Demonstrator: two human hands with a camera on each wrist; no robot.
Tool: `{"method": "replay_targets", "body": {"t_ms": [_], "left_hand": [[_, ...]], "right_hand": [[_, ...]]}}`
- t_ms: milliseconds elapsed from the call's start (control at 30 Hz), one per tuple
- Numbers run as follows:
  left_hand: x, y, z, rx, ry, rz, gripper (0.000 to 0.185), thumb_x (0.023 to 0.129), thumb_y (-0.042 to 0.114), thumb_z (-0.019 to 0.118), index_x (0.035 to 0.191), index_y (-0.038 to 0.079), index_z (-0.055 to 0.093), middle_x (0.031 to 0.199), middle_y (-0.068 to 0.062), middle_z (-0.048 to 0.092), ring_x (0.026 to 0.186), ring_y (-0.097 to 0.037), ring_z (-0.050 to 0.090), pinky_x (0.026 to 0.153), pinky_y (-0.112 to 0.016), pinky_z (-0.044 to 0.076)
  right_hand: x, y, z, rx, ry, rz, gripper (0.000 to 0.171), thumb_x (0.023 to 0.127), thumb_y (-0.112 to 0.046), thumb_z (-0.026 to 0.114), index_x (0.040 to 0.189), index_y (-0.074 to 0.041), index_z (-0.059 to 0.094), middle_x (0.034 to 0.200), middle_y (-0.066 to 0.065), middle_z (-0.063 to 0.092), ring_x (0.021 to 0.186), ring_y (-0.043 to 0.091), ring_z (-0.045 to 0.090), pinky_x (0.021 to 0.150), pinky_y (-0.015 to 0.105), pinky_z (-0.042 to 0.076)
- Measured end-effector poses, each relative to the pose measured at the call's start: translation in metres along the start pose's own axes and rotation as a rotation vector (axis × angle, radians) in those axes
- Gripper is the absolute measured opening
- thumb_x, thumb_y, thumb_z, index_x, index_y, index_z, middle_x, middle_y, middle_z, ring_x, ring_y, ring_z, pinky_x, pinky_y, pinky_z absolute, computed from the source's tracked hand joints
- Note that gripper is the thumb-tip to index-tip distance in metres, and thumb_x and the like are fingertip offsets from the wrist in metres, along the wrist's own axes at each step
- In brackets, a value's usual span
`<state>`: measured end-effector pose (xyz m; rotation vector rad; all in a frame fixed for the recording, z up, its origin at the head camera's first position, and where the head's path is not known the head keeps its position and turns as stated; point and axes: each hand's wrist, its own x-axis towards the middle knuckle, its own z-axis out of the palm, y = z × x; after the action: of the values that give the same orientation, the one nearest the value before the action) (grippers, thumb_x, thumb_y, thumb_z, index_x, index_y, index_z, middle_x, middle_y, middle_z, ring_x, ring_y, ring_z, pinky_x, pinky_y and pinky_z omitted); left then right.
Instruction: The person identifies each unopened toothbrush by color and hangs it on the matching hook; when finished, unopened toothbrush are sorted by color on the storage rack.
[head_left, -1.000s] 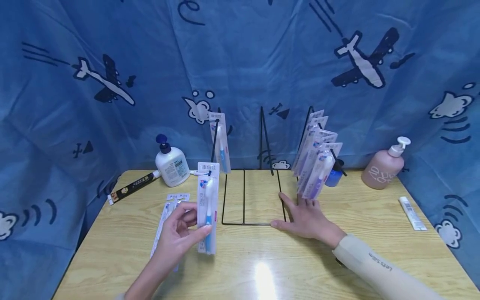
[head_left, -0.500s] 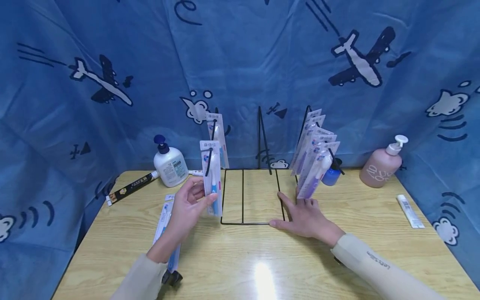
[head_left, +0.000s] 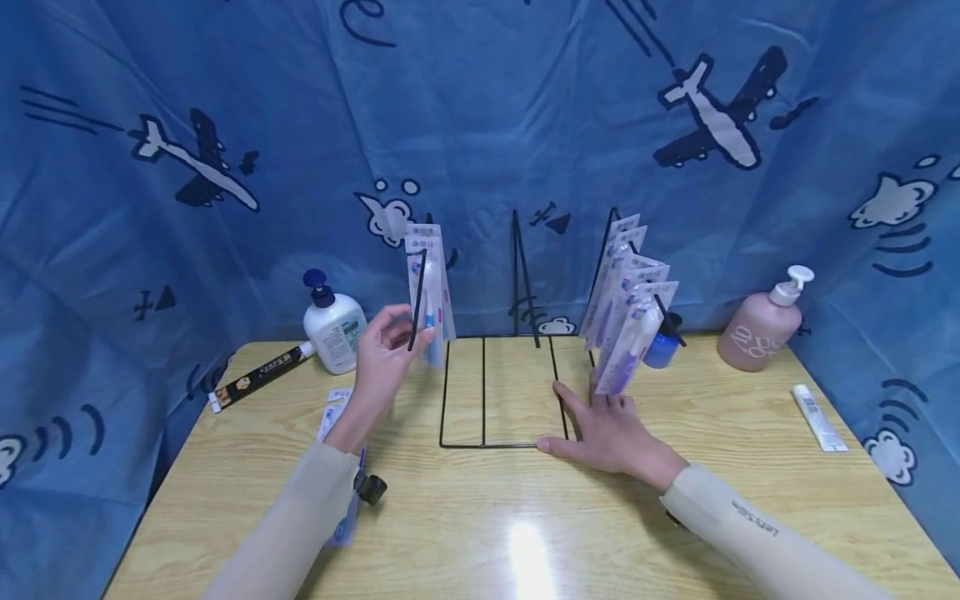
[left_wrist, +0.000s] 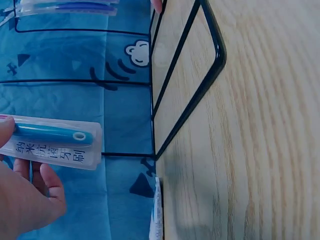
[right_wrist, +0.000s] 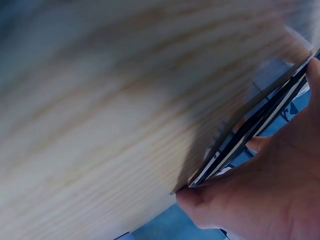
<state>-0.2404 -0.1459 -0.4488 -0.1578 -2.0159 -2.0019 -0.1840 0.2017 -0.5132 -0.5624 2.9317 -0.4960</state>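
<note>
My left hand pinches the lower end of a packaged blue toothbrush between thumb and fingers. In the head view its card hangs on the left prong of a black wire rack, close in front of another toothbrush pack. My right hand rests on the front right of the rack's base, fingers spread, thumb at the front wire. Several purple toothbrush packs hang on the right prong above it. The middle prong carries nothing.
More toothbrush packs lie on the table, partly under my left forearm. Behind stand a white pump bottle, a blue jar and a pink pump bottle. A black toothpaste box lies left, a white tube right.
My left hand has carried the blue toothbrush pack up and back, sliding its card along the left prong toward the pack behind. My right hand has stayed on the rack's base.
</note>
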Motion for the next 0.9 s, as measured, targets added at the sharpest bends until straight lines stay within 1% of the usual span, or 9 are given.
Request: {"method": "replay_targets", "body": {"t_ms": [133,233,367,467,567,667,767,833,900], "left_hand": [[0.008,-0.003,0.002,-0.022,0.007,-0.017,0.031,0.093,0.000,0.086,0.119,0.005,0.071,0.101,-0.006,0.081,0.094,-0.015,0.076,0.084,-0.027,0.060],[0.012,-0.006,0.001,-0.017,-0.003,-0.017,0.030,0.093,0.001,0.087,0.118,0.005,0.071,0.102,-0.003,0.081,0.095,-0.014,0.075,0.085,-0.026,0.059],[0.016,-0.009,-0.003,-0.013,-0.030,-0.013,0.033,0.092,0.002,0.087,0.120,0.002,0.070,0.105,-0.006,0.078,0.096,-0.015,0.071,0.090,-0.026,0.058],[0.016,-0.009,-0.009,-0.012,-0.053,-0.028,0.036,0.093,0.004,0.087,0.123,0.002,0.068,0.112,-0.009,0.075,0.103,-0.020,0.070,0.095,-0.027,0.057],[0.012,-0.007,-0.016,0.002,-0.075,-0.033,0.038,0.095,0.007,0.086,0.128,0.003,0.067,0.120,-0.010,0.073,0.112,-0.026,0.068,0.097,-0.029,0.056],[0.005,-0.005,-0.025,0.018,-0.091,-0.022,0.039,0.097,0.007,0.083,0.131,-0.001,0.066,0.123,-0.014,0.072,0.116,-0.031,0.066,0.096,-0.029,0.055],[-0.005,-0.001,-0.037,0.036,-0.095,-0.029,0.038,0.100,0.008,0.080,0.133,-0.002,0.064,0.124,-0.016,0.072,0.116,-0.029,0.066,0.094,-0.028,0.055],[-0.013,0.002,-0.045,0.044,-0.082,-0.046,0.037,0.102,0.008,0.078,0.134,-0.003,0.063,0.125,-0.017,0.073,0.114,-0.025,0.067,0.092,-0.027,0.055],[-0.023,0.006,-0.052,0.074,-0.059,-0.075,0.036,0.103,0.012,0.077,0.134,-0.001,0.063,0.125,-0.016,0.073,0.113,-0.021,0.067,0.092,-0.026,0.054]], "right_hand": [[-0.002,-0.004,-0.005,0.001,0.016,-0.002,0.103,0.095,-0.080,0.064,0.171,-0.015,0.038,0.164,0.053,0.003,0.151,0.072,0.013,0.114,0.082,0.025],[-0.004,-0.007,-0.007,0.000,0.020,-0.007,0.102,0.095,-0.078,0.066,0.171,-0.015,0.039,0.166,0.051,-0.002,0.154,0.069,0.009,0.115,0.082,0.024],[-0.005,-0.009,-0.009,-0.013,0.026,-0.020,0.102,0.096,-0.077,0.066,0.171,-0.014,0.039,0.169,0.047,-0.009,0.156,0.065,0.004,0.118,0.082,0.020],[-0.006,-0.009,-0.008,-0.013,0.039,-0.029,0.101,0.095,-0.075,0.069,0.170,-0.012,0.040,0.170,0.043,-0.012,0.158,0.062,-0.002,0.119,0.082,0.015],[-0.004,-0.008,-0.007,-0.006,0.049,-0.034,0.101,0.095,-0.074,0.069,0.169,-0.011,0.042,0.170,0.044,-0.011,0.158,0.062,-0.003,0.119,0.082,0.012],[-0.001,-0.006,-0.004,-0.014,0.044,-0.029,0.102,0.095,-0.077,0.066,0.169,-0.011,0.042,0.168,0.048,-0.004,0.157,0.065,0.004,0.117,0.084,0.016],[0.002,-0.007,-0.005,-0.023,0.018,-0.006,0.103,0.095,-0.080,0.063,0.170,-0.013,0.040,0.167,0.050,0.003,0.155,0.067,0.010,0.116,0.084,0.019],[0.001,-0.009,-0.008,-0.027,-0.008,0.013,0.103,0.096,-0.080,0.062,0.171,-0.013,0.038,0.166,0.051,0.006,0.154,0.067,0.012,0.117,0.083,0.021],[0.000,-0.009,-0.009,-0.023,-0.015,0.021,0.104,0.096,-0.080,0.062,0.172,-0.015,0.037,0.166,0.051,0.006,0.155,0.067,0.012,0.117,0.082,0.021]]}}
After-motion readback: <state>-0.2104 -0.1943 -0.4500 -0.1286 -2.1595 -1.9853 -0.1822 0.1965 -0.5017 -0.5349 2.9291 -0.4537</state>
